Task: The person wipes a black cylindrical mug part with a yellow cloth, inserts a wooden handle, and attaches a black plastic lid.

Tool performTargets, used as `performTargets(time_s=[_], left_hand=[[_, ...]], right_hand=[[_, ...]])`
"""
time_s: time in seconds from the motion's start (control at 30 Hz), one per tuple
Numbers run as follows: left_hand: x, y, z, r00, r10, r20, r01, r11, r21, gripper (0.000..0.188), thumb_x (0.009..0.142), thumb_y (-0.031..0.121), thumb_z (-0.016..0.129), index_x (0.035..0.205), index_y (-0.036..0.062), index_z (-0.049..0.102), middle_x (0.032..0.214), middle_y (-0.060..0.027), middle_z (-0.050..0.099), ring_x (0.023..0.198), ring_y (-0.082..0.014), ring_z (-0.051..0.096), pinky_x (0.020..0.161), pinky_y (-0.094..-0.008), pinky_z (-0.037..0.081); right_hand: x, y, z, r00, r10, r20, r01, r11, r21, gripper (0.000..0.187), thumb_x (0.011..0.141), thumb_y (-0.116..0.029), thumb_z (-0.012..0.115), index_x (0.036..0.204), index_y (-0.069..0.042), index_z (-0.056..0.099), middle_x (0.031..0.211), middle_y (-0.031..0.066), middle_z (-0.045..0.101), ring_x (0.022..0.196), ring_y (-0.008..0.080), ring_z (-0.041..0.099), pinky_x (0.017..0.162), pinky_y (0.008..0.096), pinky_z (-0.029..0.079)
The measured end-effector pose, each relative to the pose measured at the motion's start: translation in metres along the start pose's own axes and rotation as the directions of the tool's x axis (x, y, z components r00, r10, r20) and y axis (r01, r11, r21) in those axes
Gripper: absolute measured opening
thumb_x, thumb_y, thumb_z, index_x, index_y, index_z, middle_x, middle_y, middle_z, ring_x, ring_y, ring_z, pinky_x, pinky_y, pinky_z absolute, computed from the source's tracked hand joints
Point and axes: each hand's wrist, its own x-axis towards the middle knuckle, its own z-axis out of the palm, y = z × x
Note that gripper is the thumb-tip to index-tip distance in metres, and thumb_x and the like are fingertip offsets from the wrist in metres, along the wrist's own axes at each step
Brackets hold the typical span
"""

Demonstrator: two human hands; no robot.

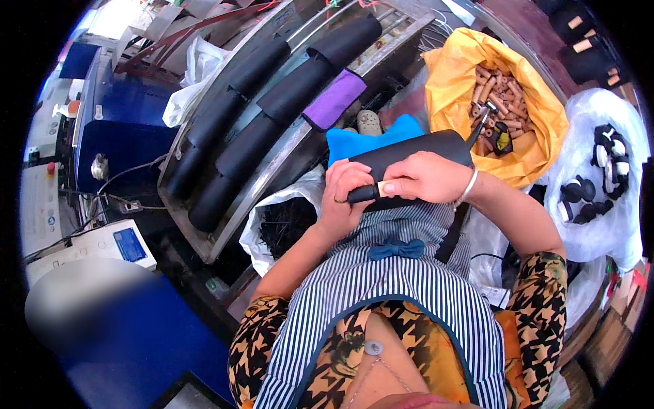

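Note:
A thick black roll [436, 144] lies across my lap, over a bright blue cloth [381, 140]. My left hand [347, 194] is closed around a short black tube [362, 195] in front of the roll's left part. My right hand [424, 178] pinches a small tan plug [383, 189] at the tube's right end, thumb laid along it. Whether the plug sits inside the tube cannot be made out. The right fingers are partly hidden behind the thumb and palm.
Several black rolls [255, 129] lie on a metal-framed rack ahead, with a purple pad [334, 99] at its edge. A yellow bag [449, 61] holds tan tubes and a tool. White bags [599, 232] [255, 238] stand either side. Blue machine panels [129, 129] are left.

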Motion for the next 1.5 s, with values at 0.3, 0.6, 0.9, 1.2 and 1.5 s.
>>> performTargets(time_s=[0.3, 0.6, 0.9, 1.2, 1.5], left_hand=[[-0.035, 0.01, 0.021, 0.939, -0.272, -0.212, 0.25, 0.96, -0.125, 0.098, 0.064, 0.025, 0.088, 0.142, 0.0083, 0.031, 0.151, -0.0175, 0.025, 0.139, -0.0338, 0.031, 0.112, -0.0444, 0.032], [-0.025, -0.002, 0.031, 0.564, -0.753, -0.339, 0.627, 0.657, -0.418, 0.034, 0.102, 0.025, 0.049, 0.122, -0.0019, 0.048, 0.113, -0.0081, 0.054, 0.101, -0.015, 0.051, 0.093, -0.0285, 0.041], [-0.005, -0.169, -0.002, 0.291, -0.858, 0.423, 0.247, -0.36, -0.9, 0.037, 0.091, 0.042, 0.057, 0.112, 0.0127, 0.066, 0.106, -0.0087, 0.07, 0.095, -0.0258, 0.066, 0.081, -0.0428, 0.056], [0.006, -0.207, 0.019, 0.575, -0.703, 0.419, 0.005, -0.509, -0.861, 0.036, 0.093, 0.04, 0.055, 0.115, 0.0131, 0.063, 0.112, -0.0071, 0.068, 0.102, -0.0222, 0.063, 0.09, -0.0447, 0.051], [0.012, -0.209, 0.003, 0.659, -0.693, 0.293, -0.109, -0.474, -0.874, 0.037, 0.094, 0.042, 0.055, 0.115, 0.0132, 0.063, 0.111, -0.0073, 0.068, 0.099, -0.023, 0.064, 0.089, -0.0436, 0.052]], right_hand=[[-0.037, 0.027, -0.019, 0.612, -0.083, -0.786, -0.249, 0.924, -0.291, 0.032, 0.092, -0.037, 0.055, 0.093, -0.006, 0.064, 0.087, 0.0153, 0.064, 0.082, 0.0341, 0.064, 0.071, 0.0443, 0.05], [-0.054, 0.258, 0.009, 0.198, 0.67, -0.715, -0.782, 0.548, 0.297, 0.075, 0.08, -0.029, 0.07, 0.137, 0.005, 0.033, 0.104, 0.0305, 0.064, 0.096, 0.0437, 0.064, 0.085, 0.0486, 0.051], [-0.058, 0.278, 0.024, -0.104, 0.568, -0.816, -0.464, 0.698, 0.545, 0.044, 0.092, -0.02, 0.055, 0.129, 0.002, 0.047, 0.115, 0.0255, 0.061, 0.106, 0.0405, 0.06, 0.089, 0.0448, 0.047], [-0.04, 0.15, 0.011, 0.456, 0.278, -0.845, -0.216, 0.956, 0.198, 0.038, 0.096, -0.026, 0.055, 0.125, -0.002, 0.057, 0.109, 0.0176, 0.067, 0.1, 0.0318, 0.065, 0.086, 0.0369, 0.049], [0.089, 0.061, -0.048, 0.682, -0.268, -0.681, -0.043, 0.914, -0.403, 0.033, 0.089, -0.025, 0.062, 0.118, -0.009, 0.058, 0.088, 0.0096, 0.065, 0.069, 0.0278, 0.067, 0.055, 0.0358, 0.053]])
